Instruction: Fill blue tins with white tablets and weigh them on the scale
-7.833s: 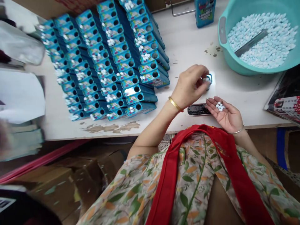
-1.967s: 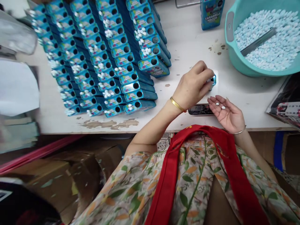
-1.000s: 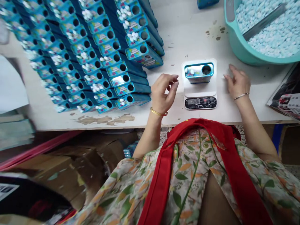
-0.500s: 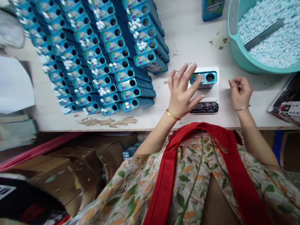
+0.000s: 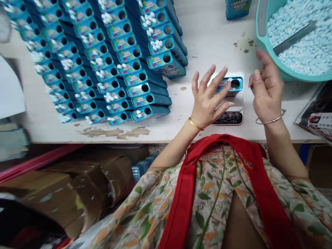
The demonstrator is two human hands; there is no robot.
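A blue candy tin [image 5: 238, 90] with a round hole in its top stands on a small white scale [image 5: 237, 103] with a dark control strip. My left hand [image 5: 207, 98] is open, fingers spread over the tin's left side. Its index fingertip is at the tin's top, by a white candy [image 5: 229, 80] near the hole; whether finger and candy touch, I cannot tell. Just right of the tin, my right hand [image 5: 268, 90] is raised and touches nothing. Its index finger stretches out, apart from the thumb, and the other fingers curl in. I see nothing held in it.
Rows of blue tins [image 5: 140, 88] fill the table's left side, many with white candies on top. At right stands a turquoise tub [image 5: 264, 45] of pale blue candies with a grey scoop [image 5: 293, 38]. Another tin [image 5: 237, 8] stands at the back.
My right hand has risen away from the table's front edge, and its index finger has come out of a pinch. My left hand remains spread by the tin. The view has shifted slightly.
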